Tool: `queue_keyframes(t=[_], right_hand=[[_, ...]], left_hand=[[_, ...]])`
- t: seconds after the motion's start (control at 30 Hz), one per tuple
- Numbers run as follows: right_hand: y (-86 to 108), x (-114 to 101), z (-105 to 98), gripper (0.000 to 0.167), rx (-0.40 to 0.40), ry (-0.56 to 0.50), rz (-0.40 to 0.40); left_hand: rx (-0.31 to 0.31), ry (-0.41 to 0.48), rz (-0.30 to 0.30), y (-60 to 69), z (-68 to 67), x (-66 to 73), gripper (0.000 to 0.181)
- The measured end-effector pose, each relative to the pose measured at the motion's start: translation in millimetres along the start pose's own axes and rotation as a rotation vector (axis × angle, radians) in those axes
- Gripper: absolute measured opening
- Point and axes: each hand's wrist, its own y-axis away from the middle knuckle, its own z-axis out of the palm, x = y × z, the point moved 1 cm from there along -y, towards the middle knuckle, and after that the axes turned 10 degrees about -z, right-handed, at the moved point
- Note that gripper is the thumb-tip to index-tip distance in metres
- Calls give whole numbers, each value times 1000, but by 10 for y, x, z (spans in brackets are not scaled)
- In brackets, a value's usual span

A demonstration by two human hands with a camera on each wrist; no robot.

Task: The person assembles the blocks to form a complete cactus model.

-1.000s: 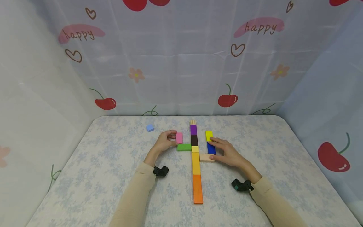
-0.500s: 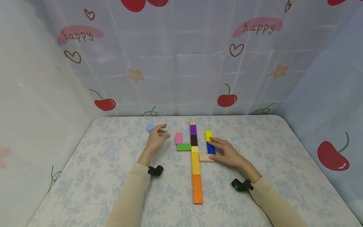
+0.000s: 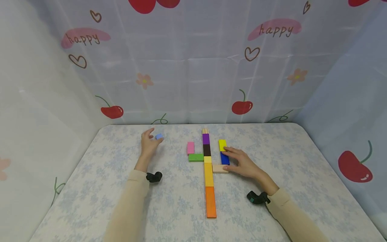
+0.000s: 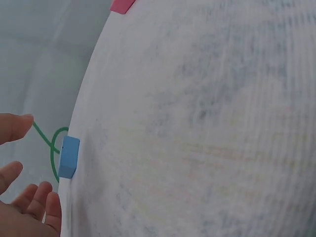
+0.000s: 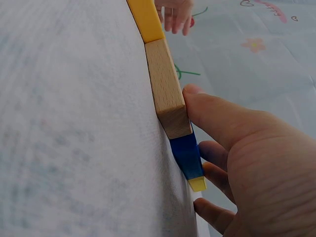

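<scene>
At the far left of the table, my left hand [image 3: 148, 146] spreads its thumb and fingers around a small light blue block [image 3: 159, 136]. The left wrist view shows that block [image 4: 69, 157] with space between it and the fingers. My right hand [image 3: 244, 164] rests relaxed on the blocks to the right of the centre column. Its thumb is on the plain wooden block [image 3: 219, 169], and its fingers touch the blue block [image 3: 224, 158] and the yellow block [image 3: 222, 144]. In the right wrist view these blocks lie flat, end to side.
A column runs up the middle: orange block [image 3: 211, 202], amber block [image 3: 209, 175], pale yellow block [image 3: 207, 159], black block [image 3: 207, 150], purple block [image 3: 206, 138], and thin sticks [image 3: 205, 131] on top. A green block [image 3: 196, 157] and pink block [image 3: 190, 148] join on the left.
My left hand has let go of the pink block and moved left, over to the light blue block. The right hand has stayed in place.
</scene>
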Motion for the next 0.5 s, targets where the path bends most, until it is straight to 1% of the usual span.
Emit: queue_keyframes(t=[0.13,0.23,0.33,0.5], right_hand=[[1,4,6,62,0,1,-1],[-1,6,13,62,-7,-3,2],[1,10,17,62,-12,-5,6],[2,14,14,63,-11,-1,22]], left_hand=[[-24,14,-32,2,-36,-44,68],[-28,2,-56,-9,-39,-78,65],[-20,-29,-77,-49,-19,-118,61],[6,-57,-85,-106,30,-149,56]])
